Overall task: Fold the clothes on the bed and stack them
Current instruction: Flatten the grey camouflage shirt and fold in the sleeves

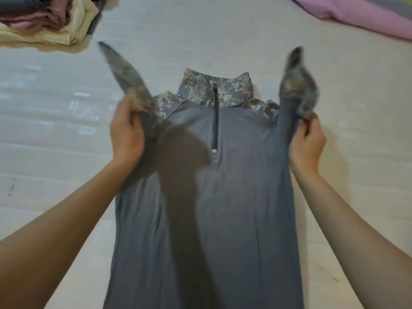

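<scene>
Your grey shirt lies flat and front up in the middle of the bed, collar away from you. You have a camouflage sleeve lifted in each fist: your left hand curls round the left sleeve, your right hand round the right sleeve. The risk lies in folding them inward. Pull one side harder and the body likely drags askew or bunches at the shoulder. Drop the sleeves carelessly and they may cross in a lump over the zip, leaving a bundle too uneven for the folded stack at the far left.
</scene>
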